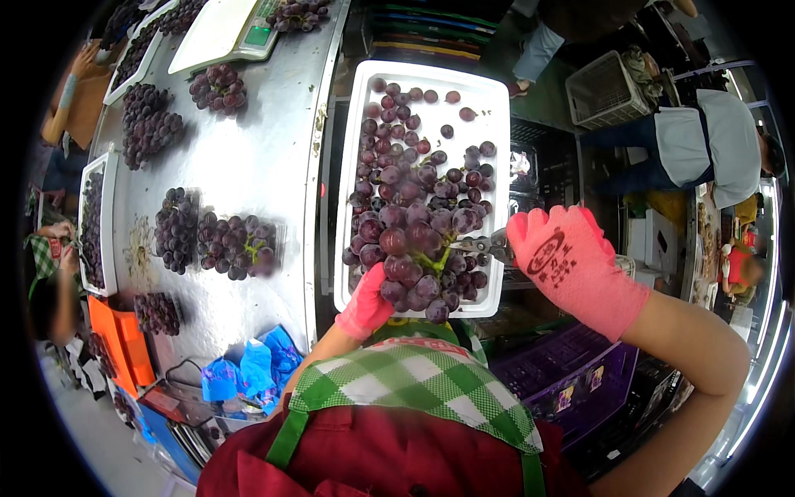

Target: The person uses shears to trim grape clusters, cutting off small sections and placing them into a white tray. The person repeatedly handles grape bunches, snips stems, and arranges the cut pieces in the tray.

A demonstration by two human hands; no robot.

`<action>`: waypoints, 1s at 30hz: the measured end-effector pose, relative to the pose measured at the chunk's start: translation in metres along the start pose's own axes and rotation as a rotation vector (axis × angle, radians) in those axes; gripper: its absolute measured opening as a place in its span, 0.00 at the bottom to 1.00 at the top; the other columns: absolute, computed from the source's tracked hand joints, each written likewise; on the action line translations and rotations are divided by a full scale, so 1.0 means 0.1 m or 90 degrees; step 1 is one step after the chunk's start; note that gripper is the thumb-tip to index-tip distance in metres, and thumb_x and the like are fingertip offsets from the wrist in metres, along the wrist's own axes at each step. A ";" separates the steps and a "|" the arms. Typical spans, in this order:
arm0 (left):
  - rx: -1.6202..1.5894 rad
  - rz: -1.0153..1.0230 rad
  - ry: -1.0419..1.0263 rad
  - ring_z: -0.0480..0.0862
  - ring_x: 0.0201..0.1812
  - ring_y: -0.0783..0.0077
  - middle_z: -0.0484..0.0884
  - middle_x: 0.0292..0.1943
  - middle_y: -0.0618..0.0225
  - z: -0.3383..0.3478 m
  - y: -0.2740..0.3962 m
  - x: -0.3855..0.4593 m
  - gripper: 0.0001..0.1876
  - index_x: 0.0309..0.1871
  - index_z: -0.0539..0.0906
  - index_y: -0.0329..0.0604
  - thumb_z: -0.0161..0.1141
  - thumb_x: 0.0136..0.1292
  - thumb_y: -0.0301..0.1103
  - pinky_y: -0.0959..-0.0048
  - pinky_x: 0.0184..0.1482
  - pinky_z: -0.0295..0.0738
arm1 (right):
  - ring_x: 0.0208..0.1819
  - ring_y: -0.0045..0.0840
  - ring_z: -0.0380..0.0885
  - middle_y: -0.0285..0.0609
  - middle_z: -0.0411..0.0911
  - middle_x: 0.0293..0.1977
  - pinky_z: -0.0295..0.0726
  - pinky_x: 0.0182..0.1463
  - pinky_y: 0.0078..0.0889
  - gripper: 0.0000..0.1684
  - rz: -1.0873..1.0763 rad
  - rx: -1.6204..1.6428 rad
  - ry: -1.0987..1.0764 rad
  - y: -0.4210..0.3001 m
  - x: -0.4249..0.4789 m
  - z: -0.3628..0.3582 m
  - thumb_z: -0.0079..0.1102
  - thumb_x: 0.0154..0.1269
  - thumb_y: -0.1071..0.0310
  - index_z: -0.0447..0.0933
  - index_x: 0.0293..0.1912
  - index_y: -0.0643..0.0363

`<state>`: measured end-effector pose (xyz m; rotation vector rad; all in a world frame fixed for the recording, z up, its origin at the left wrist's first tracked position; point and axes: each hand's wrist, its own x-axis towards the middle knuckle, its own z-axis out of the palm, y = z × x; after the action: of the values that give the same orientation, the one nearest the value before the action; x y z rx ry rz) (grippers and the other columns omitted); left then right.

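A bunch of dark red grapes [417,248] with green stems is held up over a white foam tray [349,186]. My left hand [366,304], in a pink glove, grips the bunch from its lower left side; part of that hand is hidden by the grapes. In a pink glove bearing writing, my right hand [562,264] is closed around a pair of small pruning snips [481,244]. The tips of the snips reach the green stem [442,258] at the bunch's right side. Loose grapes [397,112] lie scattered in the tray below.
Left of the tray is a metal table [273,143] with several grape bunches [149,124], a weighing scale [258,34] and blue wrapping [254,366]. A purple crate [571,385] stands low on the right. Other people work at the left edge and stand at the upper right.
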<state>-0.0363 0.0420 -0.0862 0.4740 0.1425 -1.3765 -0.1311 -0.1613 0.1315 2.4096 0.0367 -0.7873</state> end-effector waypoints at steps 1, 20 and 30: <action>-0.008 -0.001 -0.005 0.76 0.55 0.73 0.76 0.53 0.68 -0.04 -0.01 0.02 0.22 0.62 0.68 0.42 0.53 0.68 0.40 0.71 0.59 0.71 | 0.29 0.23 0.72 0.35 0.68 0.27 0.67 0.31 0.29 0.12 0.006 0.017 -0.001 0.00 0.00 0.01 0.58 0.51 0.66 0.68 0.36 0.55; 0.007 0.008 0.017 0.75 0.55 0.71 0.74 0.54 0.68 -0.16 -0.06 -0.01 0.28 0.65 0.65 0.44 0.57 0.65 0.45 0.73 0.56 0.72 | 0.34 0.34 0.78 0.42 0.74 0.32 0.74 0.36 0.38 0.16 0.067 0.414 -0.073 0.06 -0.08 0.24 0.58 0.54 0.61 0.68 0.40 0.57; 0.026 0.024 0.001 0.76 0.51 0.78 0.75 0.48 0.72 -0.04 -0.02 0.07 0.24 0.62 0.67 0.45 0.54 0.68 0.46 0.79 0.50 0.75 | 0.37 0.33 0.73 0.39 0.71 0.33 0.69 0.40 0.37 0.22 0.122 0.372 0.004 -0.18 -0.12 0.31 0.64 0.49 0.55 0.68 0.40 0.55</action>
<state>-0.0360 0.0372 -0.0928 0.5098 0.1059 -1.3448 -0.1611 -0.1619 0.1084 2.8976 -0.4767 -0.7779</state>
